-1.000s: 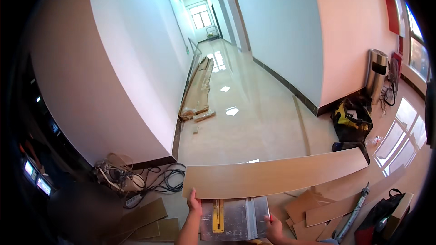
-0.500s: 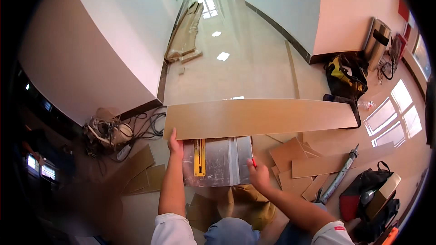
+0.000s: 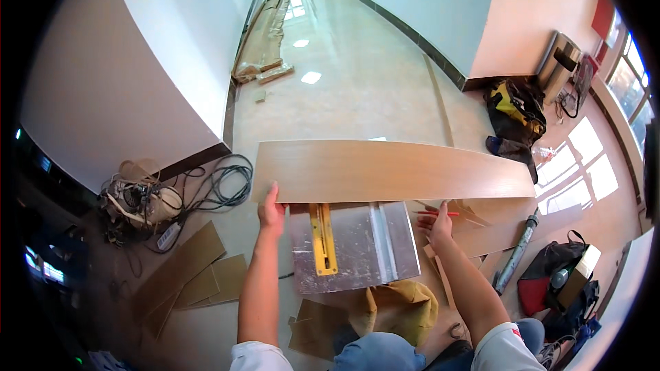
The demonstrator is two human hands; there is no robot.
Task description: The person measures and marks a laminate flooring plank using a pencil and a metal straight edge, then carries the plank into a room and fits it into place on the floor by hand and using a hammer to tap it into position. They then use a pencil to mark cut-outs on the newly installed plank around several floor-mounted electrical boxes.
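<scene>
A long wood-toned plank lies crosswise in front of me, over the far edge of a scuffed grey board. My left hand grips the plank's near edge close to its left end, thumb on top. A thin red pencil sits in my right hand, whose thumb reaches the plank's near edge right of the board; whether those fingers also bear the plank I cannot tell. On the board rest a yellow tool with a long slot and a pale metal strip.
Plank offcuts lie on the floor at left, beside a coiled cable and a dusty machine. At right are a caulking gun, an open bag and a black-yellow bag. Wrapped planks line the far wall.
My right hand, with the pencil, has moved up and right from the board's right side to the plank's near edge. The plank's left end is still in my left hand. The view has shifted.
</scene>
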